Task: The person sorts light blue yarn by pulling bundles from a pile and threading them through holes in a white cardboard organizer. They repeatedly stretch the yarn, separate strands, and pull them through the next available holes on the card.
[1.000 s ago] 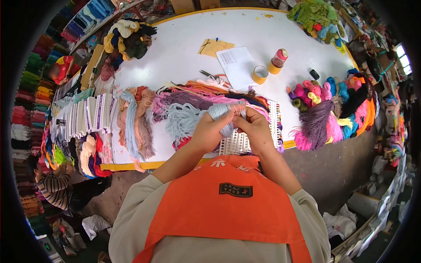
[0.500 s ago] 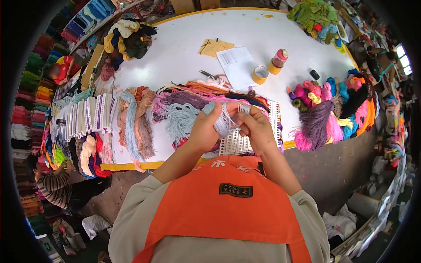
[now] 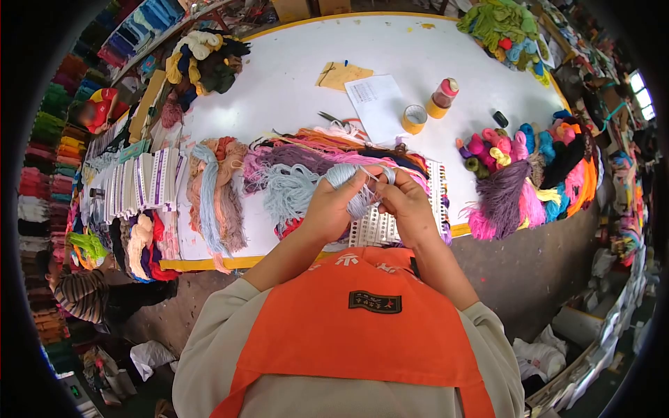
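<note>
Pale blue yarn is bunched between my two hands, above the table's front edge. My left hand is closed around the bundle, with strands over its fingers. Pinched in my right hand is a loop of the same yarn at the bundle's right side. Just left of my hands, a loose heap of pale blue yarn lies on a pile of purple and pink yarn. Under my hands are white cards with rows of holes, partly hidden.
On the white table lie scissors, a paper sheet, a tape roll and a thread cone. Coloured skeins are heaped right; card stacks stand left. A person in a striped shirt is at lower left.
The yarn bundle in my left hand has turned and bunched up, and my fingers have shifted around it. The striped-shirt person has moved slightly left.
</note>
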The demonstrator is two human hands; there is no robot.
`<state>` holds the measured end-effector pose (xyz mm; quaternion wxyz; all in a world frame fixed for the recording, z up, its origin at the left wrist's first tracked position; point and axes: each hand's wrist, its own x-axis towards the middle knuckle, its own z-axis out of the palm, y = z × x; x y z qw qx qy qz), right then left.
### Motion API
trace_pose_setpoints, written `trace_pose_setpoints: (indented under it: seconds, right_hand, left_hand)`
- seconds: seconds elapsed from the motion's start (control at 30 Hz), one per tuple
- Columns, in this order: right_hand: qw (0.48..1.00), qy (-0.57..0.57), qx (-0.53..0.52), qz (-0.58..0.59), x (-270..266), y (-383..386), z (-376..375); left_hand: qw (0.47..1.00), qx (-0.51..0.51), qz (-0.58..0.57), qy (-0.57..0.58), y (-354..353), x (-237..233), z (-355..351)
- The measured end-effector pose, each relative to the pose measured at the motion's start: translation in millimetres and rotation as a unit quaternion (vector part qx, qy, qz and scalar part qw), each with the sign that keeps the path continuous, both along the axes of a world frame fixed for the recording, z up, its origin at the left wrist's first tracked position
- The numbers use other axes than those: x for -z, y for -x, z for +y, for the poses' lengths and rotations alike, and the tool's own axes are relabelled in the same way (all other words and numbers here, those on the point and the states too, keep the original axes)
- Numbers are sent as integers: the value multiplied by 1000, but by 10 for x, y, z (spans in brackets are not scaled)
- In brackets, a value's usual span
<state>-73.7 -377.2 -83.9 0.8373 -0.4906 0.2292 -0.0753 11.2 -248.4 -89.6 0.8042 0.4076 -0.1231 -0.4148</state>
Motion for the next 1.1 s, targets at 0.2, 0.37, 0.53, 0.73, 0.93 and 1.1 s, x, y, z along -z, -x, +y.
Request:
trace_pose_setpoints:
  seconds: [0.2, 0.37, 0.53, 0.73, 0.93, 1.1]
  right_hand:
    - [999, -11, -20, -28, 48, 22, -11]
    - [969, 221, -106, -16, 159, 198, -220]
    - [931, 202, 296, -75, 463, 469, -1152]
    - [945, -99, 301, -85, 962, 1344, -2291]
    - [900, 170, 368, 162, 1174, 2155, -3533]
    - [710, 432, 494, 255, 1061, 2894, -4711]
  left_hand:
    - [988, -30, -146, -49, -10, 126, -16]
    - [991, -93, -38, -94, -303, -84, 161]
    - [975, -97, 196, 38, -1361, 343, 1190]
    - [928, -272, 235, -95, -2483, 794, 2560]
    - [866, -437, 142, -195, -3367, 863, 3749]
    - [839, -493, 42, -225, -3555, 493, 4308]
